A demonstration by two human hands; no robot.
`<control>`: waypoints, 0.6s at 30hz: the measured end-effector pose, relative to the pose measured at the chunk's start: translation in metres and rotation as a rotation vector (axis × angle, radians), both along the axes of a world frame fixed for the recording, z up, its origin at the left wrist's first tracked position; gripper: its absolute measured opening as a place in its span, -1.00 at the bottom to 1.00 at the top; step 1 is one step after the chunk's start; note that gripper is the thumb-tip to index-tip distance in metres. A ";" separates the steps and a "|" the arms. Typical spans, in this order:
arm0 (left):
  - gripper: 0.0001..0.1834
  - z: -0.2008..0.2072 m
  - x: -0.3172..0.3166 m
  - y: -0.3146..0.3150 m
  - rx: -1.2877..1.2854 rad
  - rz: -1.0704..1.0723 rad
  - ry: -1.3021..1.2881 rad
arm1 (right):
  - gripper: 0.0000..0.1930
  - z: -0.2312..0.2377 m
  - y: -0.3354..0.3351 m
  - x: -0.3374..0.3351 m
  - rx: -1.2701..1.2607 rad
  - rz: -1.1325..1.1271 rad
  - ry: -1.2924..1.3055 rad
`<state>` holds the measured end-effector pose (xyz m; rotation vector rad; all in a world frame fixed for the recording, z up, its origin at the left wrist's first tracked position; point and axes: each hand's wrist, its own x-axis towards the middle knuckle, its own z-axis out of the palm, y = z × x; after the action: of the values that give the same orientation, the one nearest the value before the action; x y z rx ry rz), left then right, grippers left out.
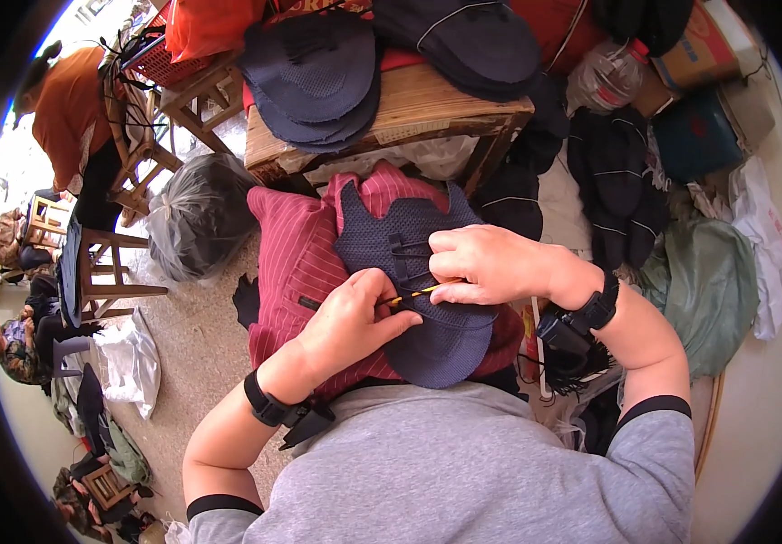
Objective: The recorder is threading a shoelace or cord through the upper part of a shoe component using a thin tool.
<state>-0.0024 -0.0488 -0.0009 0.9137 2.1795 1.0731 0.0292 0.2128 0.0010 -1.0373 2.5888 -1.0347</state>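
Observation:
A dark navy mesh fabric piece [368, 238], shaped like a shoe upper with notched upper edges, lies across my lap over red striped cloth [293, 249]. Black laces [400, 256] cross its middle and run toward my right fingers. Just above the fabric, a thin yellow-and-black cord or rod [416, 296] spans my two hands; its exact kind is unclear. My left hand [344, 319] is closed, pinching the left end between thumb and fingers. My right hand [490, 265] is closed too, with thumb and curled fingers at the other end.
Stacks of similar dark pieces [314, 77] rest on a wooden table [391, 113] ahead. A black plastic bag [202, 218] sits left of my lap. Bundled dark pieces [617, 172], a large clear bottle [608, 77] and a green sack [704, 281] stand right. Other people sit or stand far left.

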 end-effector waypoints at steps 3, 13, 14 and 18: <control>-0.58 -0.003 0.001 0.000 -0.013 0.018 0.045 | -0.69 0.005 0.001 -0.001 0.024 -0.012 -0.085; -0.57 -0.007 0.005 0.006 -0.049 0.055 0.153 | -0.68 0.003 -0.008 0.001 0.090 -0.003 0.072; -0.57 -0.006 0.006 0.007 -0.047 0.055 0.150 | -0.68 -0.002 -0.009 0.002 0.040 0.038 0.085; -0.51 0.002 0.005 0.011 -0.116 0.107 0.048 | -0.65 -0.010 -0.001 0.010 -0.051 0.094 0.061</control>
<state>0.0021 -0.0374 0.0013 0.7873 2.3266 0.9708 0.0391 0.2122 -0.0089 -1.2083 2.5450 -1.0676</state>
